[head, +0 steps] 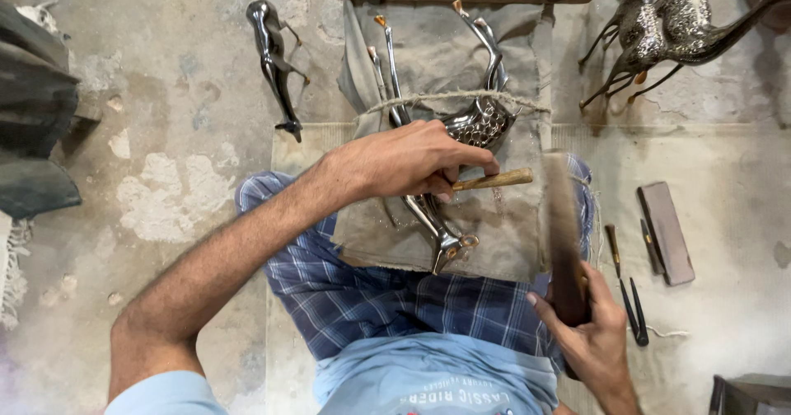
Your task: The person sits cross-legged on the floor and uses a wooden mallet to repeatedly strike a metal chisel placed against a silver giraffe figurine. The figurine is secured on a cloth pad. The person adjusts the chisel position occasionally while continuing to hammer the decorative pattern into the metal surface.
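Under my fingers a grey cloth (461,60) drapes the block on my lap, tied round with string. On it lies a shiny metal deer (474,122), pinned beneath my left hand (408,161). That hand's fingers are curled tight around a small wooden-handled punch (493,180), its handle poking out to their right. My right hand (589,328), lower and further right, is closed round a dark hammer (563,234), blurred, standing up from my fist. Beyond those fingers lie a flat stone (666,232) and thin tools (633,300).
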